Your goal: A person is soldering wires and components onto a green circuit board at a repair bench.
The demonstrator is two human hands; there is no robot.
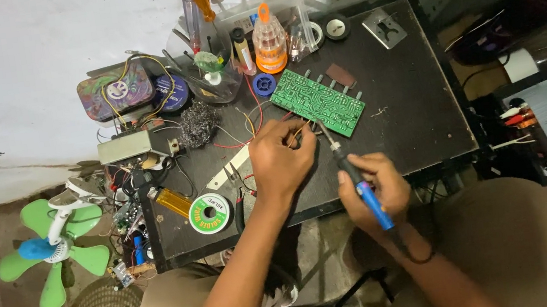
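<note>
- My right hand (372, 186) is wrapped around the blue-handled soldering iron (357, 181) like a fat pen, tip angled up toward the near edge of the green circuit board (317, 102). Gripping low on the handle keeps my fingers off the hot end.
- My left hand (281, 159) is pinched shut on some thin wires (299, 131), red and yellowish by the look of it, holding them right at the board's edge where the iron tip comes in. Can't tell if the tip is actually touching the joint, too small to see.
- The board lies flat, turned at a slant, on the black work table (413, 84), with a row of dark parts sticking out along its far side.
- Solder spool (209, 213) with the green label sits near my left elbow, close enough to grab, and there's a yellow lighter (172, 201) just beside it.
- Steel wool ball (198, 123) is behind the left hand, handy for wiping the tip I guess.
- Orange screwdriver bit set (269, 40) and a clutter of tools are shoved to the back by the wall, out of the way.
- Green fan (55, 248) sits down on the floor to the left.
</note>
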